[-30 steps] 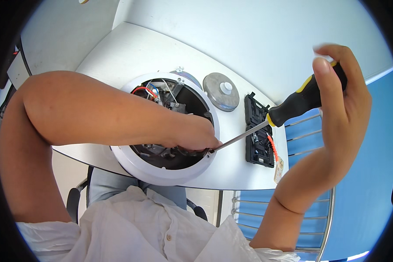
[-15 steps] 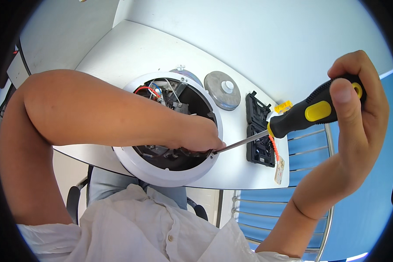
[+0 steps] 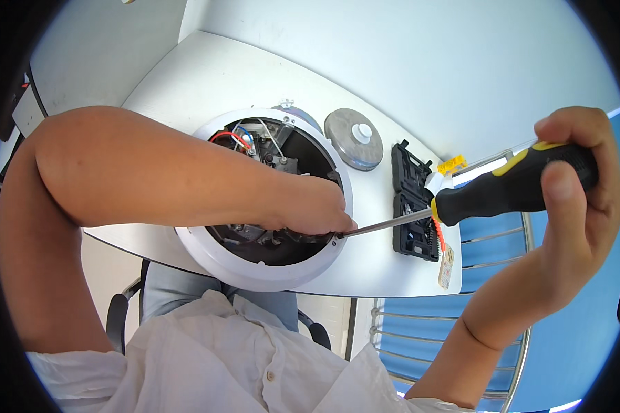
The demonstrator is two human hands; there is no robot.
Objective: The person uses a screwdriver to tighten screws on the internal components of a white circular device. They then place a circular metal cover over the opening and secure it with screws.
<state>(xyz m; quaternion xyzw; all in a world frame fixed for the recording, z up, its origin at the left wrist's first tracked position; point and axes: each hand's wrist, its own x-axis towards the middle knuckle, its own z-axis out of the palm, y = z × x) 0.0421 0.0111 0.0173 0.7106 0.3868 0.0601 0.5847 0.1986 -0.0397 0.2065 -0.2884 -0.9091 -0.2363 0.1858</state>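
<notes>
White tabletop fills the upper view, with a pale wall behind it and a blue floor to its right. I see a round appliance lying on the table at its near edge, its bottom open and its black insides bare, red, blue and white wires showing at the far side of the opening.

My left hand reaches across the appliance and sits closed down inside the opening at its right rim; I cannot tell what the fingers pinch there. My right hand, well to the right of the appliance, is wrapped tight around the black-and-yellow handle of a screwdriver.

The screwdriver's long axis runs nearly level across the view, handle out to the right and slightly higher, shaft sloping down to the left. Its tip points at the right inner rim of the appliance, just beside my left fingertips.

By my judgement the work is partway: a metal disc already lies off, just right of the appliance, beside an open black bit case, while fasteners inside are yet to be dealt with.
</notes>
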